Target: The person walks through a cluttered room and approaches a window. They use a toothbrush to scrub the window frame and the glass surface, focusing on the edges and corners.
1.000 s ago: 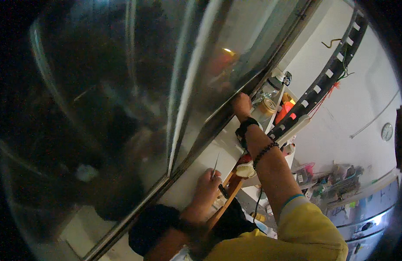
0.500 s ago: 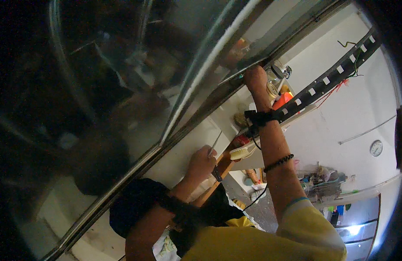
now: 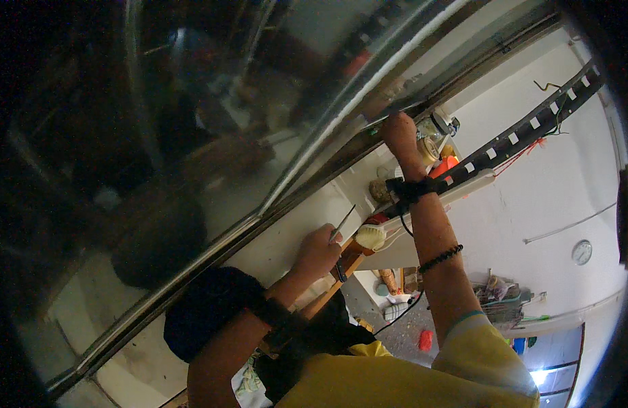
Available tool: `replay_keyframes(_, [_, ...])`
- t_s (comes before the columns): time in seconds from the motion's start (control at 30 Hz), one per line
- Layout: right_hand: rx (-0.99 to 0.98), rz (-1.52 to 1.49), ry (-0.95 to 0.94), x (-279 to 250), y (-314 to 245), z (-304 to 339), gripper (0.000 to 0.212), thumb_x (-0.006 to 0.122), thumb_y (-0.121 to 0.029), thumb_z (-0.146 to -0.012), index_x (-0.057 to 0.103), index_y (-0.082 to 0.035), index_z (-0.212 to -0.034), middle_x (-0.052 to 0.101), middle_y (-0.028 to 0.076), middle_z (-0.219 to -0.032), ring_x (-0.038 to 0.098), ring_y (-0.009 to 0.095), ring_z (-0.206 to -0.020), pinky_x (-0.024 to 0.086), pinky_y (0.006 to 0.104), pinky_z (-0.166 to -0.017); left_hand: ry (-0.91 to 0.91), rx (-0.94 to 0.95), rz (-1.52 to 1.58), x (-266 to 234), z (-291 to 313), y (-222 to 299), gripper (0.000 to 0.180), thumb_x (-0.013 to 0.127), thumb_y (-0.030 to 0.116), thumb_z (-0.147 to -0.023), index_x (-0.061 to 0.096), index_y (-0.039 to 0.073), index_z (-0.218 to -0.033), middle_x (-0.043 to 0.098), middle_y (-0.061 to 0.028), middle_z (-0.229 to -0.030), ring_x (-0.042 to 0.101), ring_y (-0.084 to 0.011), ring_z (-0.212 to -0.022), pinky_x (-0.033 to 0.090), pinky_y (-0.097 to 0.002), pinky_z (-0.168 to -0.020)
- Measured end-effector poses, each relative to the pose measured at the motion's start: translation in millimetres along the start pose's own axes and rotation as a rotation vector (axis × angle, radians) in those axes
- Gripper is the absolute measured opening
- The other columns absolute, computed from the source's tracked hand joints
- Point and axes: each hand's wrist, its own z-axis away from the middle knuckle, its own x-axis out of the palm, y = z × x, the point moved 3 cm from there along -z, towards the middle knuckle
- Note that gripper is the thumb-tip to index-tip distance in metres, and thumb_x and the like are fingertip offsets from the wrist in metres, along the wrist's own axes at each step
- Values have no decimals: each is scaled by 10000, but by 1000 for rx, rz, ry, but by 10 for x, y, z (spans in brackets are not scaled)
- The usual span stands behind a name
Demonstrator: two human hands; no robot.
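Our left hand [image 3: 319,250] is closed in a pinch on a thin metal tool [image 3: 342,224]. Kind unclear, a slim blade or rod. Its long axis runs up and to the right from the fist, with the tip against the white surface [image 3: 280,248] just under the long metal rail [image 3: 314,177].

Our right hand [image 3: 397,132] is higher and farther right, with the arm stretched up. Its fingers are pressed against the same rail where it meets the dark glossy panel [image 3: 192,122]. We cannot tell if they are curled round an edge or lying flat; no object shows in that hand.

Key relation: the rail runs diagonally from lower left to upper right, and the tool lies roughly along that line. The left hand is the nearer one to the tool tip's contact spot. The right hand sits well up the rail from it.

The tool looks narrow, straight and grey, and only a short length shows above the fingers.

Also around: a black wristband [image 3: 410,188] and a bead bracelet [image 3: 440,257] on the right forearm. A pale round brush-like item [image 3: 370,236] sits just right of the left hand. A wooden ladder rail [image 3: 334,282] is below it, and there is clutter on the floor far down on the right.
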Motion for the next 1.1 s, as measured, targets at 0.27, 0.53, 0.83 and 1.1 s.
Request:
replay_keyframes(0.27, [279,-510,118,180,-184,76,99,632,-111,-657,589,-29,-692,592,173,-728,583,378,-727,480,419,-624,1,91,-83,77,27,-23,153,501,139,-794,480,-11,-777,536,-234,-706,516,-439,-713,394,-490,-615])
replay_keyframes(0.53, [11,-320,88,-383,-427,129,88,606,-100,-671,609,-16,-697,596,194,-695,595,378,-692,494,426,-615,-26,21,-66,9,43,18,164,515,144,-802,493,-18,-792,549,-245,-729,523,-440,-720,395,-504,-641])
replay_keyframes(0.83, [-130,-582,324,-508,-817,513,89,558,-72,-701,622,-22,-740,597,182,-675,595,347,-612,481,401,-547,-29,76,-115,2,56,49,135,518,97,-749,494,-28,-796,546,-254,-723,532,-435,-717,399,-497,-638])
replay_keyframes(1.1, [11,-901,194,-954,-661,784,90,502,29,-706,574,-15,-736,558,157,-646,560,328,-632,456,362,-568,-20,89,-158,-53,74,18,121,507,88,-765,502,-23,-813,544,-251,-700,535,-431,-694,402,-493,-618])
